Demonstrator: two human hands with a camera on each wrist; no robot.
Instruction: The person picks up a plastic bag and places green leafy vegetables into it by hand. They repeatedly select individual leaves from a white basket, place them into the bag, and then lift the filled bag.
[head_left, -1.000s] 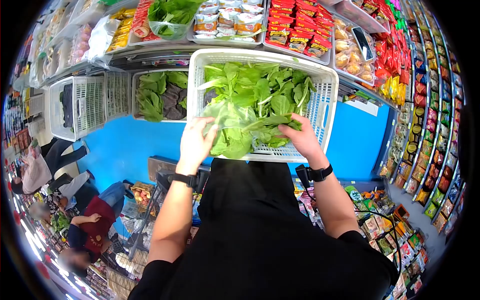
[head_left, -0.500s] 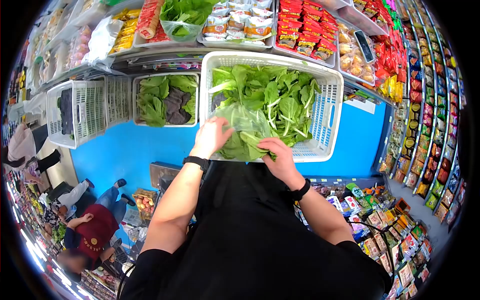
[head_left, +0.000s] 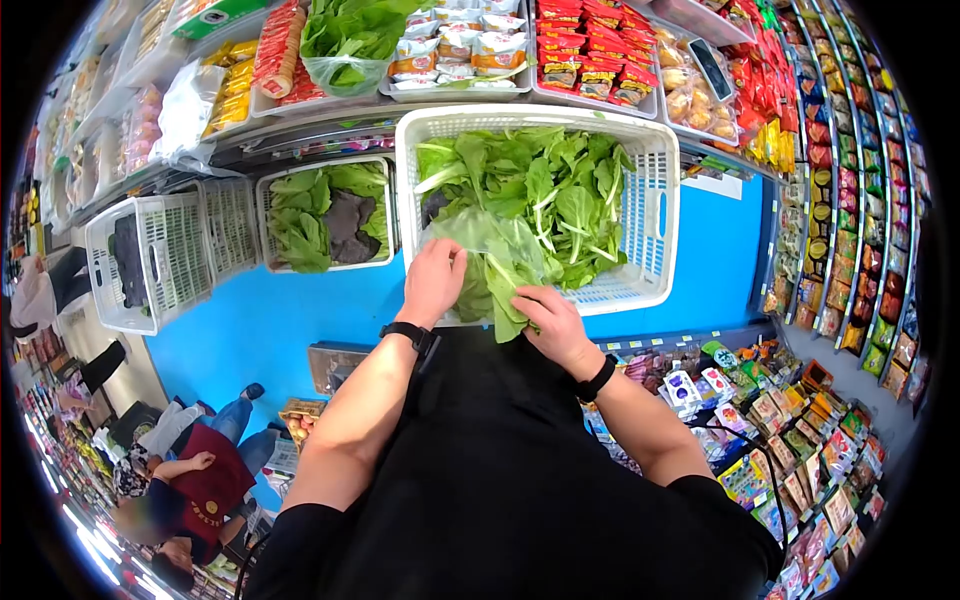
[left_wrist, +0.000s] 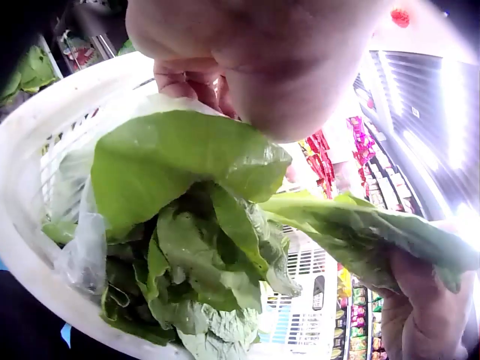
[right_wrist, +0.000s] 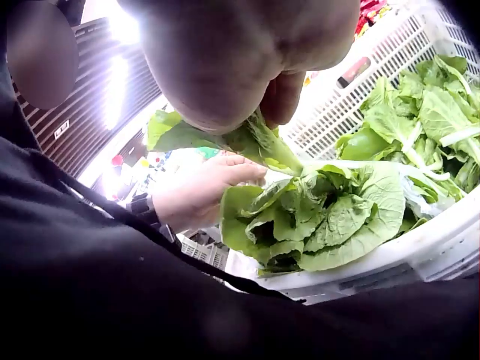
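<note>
A white plastic basket (head_left: 652,225) full of loose leafy greens (head_left: 575,190) stands right in front of me in the head view. Over its near left part lies a clear plastic bag (head_left: 478,235) with greens inside, its mouth towards me. My left hand (head_left: 434,285) pinches the bag's edge at the left. With thumb and fingers, my right hand (head_left: 556,328) holds a single green leaf (head_left: 508,298) at the bag's mouth. In the left wrist view, bunched greens (left_wrist: 195,240) fill the bag below my left hand (left_wrist: 255,60), and the leaf (left_wrist: 360,229) stretches across to my right hand (left_wrist: 424,307).
Left of the basket stands a smaller crate (head_left: 262,215) of greens with a dark cloth-like bundle, then more white crates (head_left: 180,270). Behind runs a shelf of packaged snacks (head_left: 590,50), with a bagged bunch of greens (head_left: 350,45) and a phone (head_left: 710,68). A person in a dark red top (head_left: 215,490) is at lower left.
My right hand has moved left and nearer my body, from the basket's right part to the bag's mouth, and now holds a leaf there. The left hand has stayed at the bag.
</note>
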